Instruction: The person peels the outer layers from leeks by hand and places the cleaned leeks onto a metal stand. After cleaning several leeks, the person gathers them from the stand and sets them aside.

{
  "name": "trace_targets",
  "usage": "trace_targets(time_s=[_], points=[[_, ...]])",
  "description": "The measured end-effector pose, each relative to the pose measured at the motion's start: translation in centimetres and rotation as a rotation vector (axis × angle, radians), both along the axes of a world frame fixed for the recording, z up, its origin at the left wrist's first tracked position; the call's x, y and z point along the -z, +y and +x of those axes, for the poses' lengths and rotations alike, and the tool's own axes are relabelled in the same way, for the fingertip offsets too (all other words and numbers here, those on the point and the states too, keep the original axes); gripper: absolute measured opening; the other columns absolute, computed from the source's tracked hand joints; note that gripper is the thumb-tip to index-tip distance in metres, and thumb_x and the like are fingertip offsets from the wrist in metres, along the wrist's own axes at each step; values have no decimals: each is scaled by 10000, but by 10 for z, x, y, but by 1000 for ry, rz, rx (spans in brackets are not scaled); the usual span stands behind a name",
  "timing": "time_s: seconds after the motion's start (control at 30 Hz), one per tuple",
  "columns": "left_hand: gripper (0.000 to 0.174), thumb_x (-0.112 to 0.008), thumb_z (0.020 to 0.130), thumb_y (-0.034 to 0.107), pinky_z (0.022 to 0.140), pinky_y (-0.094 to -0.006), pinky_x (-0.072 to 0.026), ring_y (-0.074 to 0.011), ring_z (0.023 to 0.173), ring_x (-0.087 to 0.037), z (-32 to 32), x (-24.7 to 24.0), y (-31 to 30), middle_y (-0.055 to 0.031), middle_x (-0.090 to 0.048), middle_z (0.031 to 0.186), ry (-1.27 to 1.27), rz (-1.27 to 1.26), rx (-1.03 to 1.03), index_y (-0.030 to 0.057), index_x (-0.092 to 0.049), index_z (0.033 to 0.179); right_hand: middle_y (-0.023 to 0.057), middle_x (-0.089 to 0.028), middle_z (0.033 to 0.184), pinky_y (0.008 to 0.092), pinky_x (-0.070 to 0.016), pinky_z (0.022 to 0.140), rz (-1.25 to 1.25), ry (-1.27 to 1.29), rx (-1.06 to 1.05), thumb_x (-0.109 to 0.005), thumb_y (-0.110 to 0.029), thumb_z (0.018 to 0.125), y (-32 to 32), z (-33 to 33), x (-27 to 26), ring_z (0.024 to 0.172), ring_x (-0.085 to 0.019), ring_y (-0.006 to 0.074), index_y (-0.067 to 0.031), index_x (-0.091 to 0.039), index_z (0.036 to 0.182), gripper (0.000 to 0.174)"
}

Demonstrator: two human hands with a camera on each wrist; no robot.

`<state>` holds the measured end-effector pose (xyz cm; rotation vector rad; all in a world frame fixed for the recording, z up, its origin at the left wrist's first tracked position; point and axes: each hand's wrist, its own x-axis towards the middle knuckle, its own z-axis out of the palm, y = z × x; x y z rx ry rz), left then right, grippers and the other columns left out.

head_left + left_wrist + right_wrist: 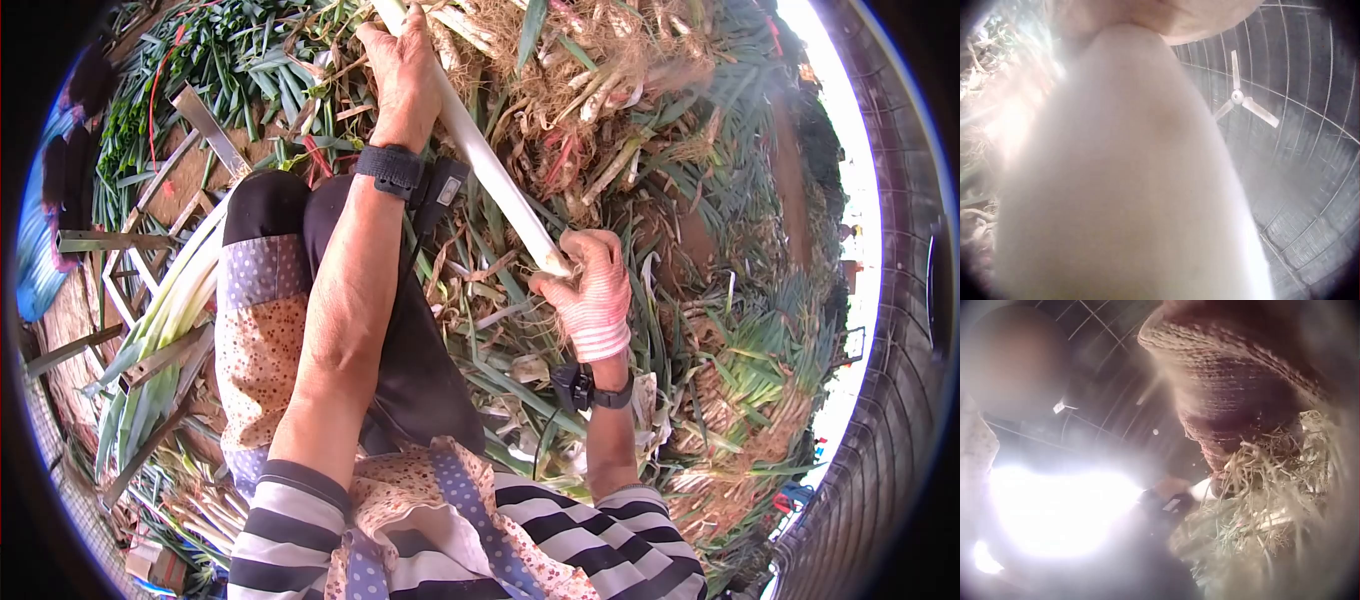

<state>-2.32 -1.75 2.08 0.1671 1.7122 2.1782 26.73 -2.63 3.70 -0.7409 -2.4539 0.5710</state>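
Observation:
A long white leek stalk (490,170) slants between the two hands in the head view. Near its upper part the bare left hand (408,88) grips it; the left wrist view shows the pale stalk (1129,162) very close, below part of that hand (1166,15). The right hand (592,295), in a striped glove, holds the root end with thumb and fingers. In the right wrist view the gloved fingers (1235,381) curl over the stalk's end, beside a tangle of roots (1260,487).
Heaped leeks with roots (590,90) lie ahead, more green leaves (270,70) at the upper left. A metal frame (150,240) with leeks (180,290) across it stands beside the person's knees. Bundled leeks (760,400) lie at the right.

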Motion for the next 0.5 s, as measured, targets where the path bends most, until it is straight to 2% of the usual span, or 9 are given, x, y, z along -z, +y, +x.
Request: trace_targets(time_s=[0.27,0.37,0.43,0.47,0.5], points=[[421,-633,866,308,523,-351,-434,-161,681,-469,-7,18,3,-74,-421,816,-9,65,-15,55,-324,994,83,-556,906,383,-485,664,-49,-66,-34,-796,-54,550,4,-1,-1,784,-581,274,-73,-550,903,430],[435,-642,859,312,526,-348,-438,-164,689,-477,-5,15,3,-83,-431,828,-35,59,-17,52,-321,995,78,-562,874,390,-484,663,36,-87,-162,-784,-39,563,7,3,4,758,-583,277,-69,-562,862,374],[443,-646,856,316,525,-348,-444,-167,689,-484,-3,10,4,-88,-439,829,-41,33,-37,50,-322,1000,71,-567,847,388,-485,664,-87,-62,-54,-780,-34,574,3,4,5,744,-589,273,-63,-570,832,334],[451,-650,853,319,525,-348,-449,-171,689,-491,-4,8,5,-93,-447,830,-46,8,-57,48,-322,1005,74,-562,887,387,-488,670,-204,-24,22,-790,-45,569,2,5,8,778,-590,272,-72,-567,873,378],[451,-650,853,319,525,-348,-449,-171,689,-491,-4,6,4,-93,-447,830,-46,8,-57,48,-322,1005,74,-562,887,387,-488,670,-204,-25,22,-790,-45,569,0,1,4,778,-590,272,-72,-567,873,378]])
